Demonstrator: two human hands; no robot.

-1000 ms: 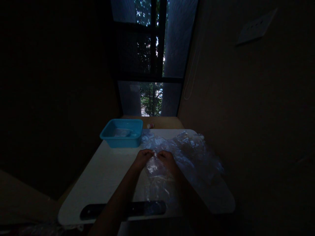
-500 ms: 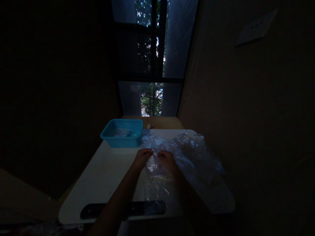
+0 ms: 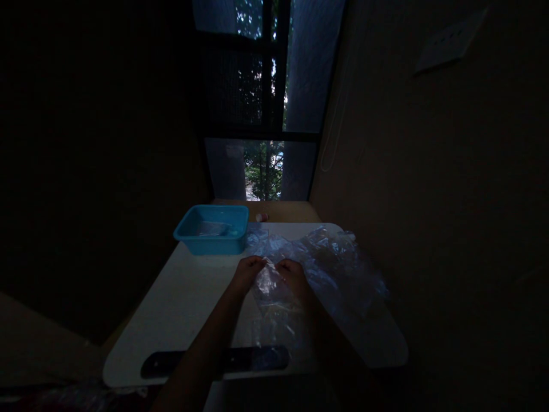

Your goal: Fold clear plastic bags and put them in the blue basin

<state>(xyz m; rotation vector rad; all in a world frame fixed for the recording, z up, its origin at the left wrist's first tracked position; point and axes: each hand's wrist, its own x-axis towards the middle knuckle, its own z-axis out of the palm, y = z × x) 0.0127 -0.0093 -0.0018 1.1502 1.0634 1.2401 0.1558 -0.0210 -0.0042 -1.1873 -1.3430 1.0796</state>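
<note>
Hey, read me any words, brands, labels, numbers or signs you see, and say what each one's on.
None can be read.
Clear plastic: no lettering I can make out.
Blue tub: no writing shows.
Small pink item: too small to read.
Wall plate: dark marks, too blurred to identify.

head view | from the wearer's head | forward and down | table (image 3: pixel 184 303) near, window (image 3: pixel 266 134) farther off

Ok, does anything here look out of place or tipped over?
The small pinkish cylinder behind the white table lies on its side, as if tipped over. Clear plastic sprawls in a loose heap beside the blue tub.
</note>
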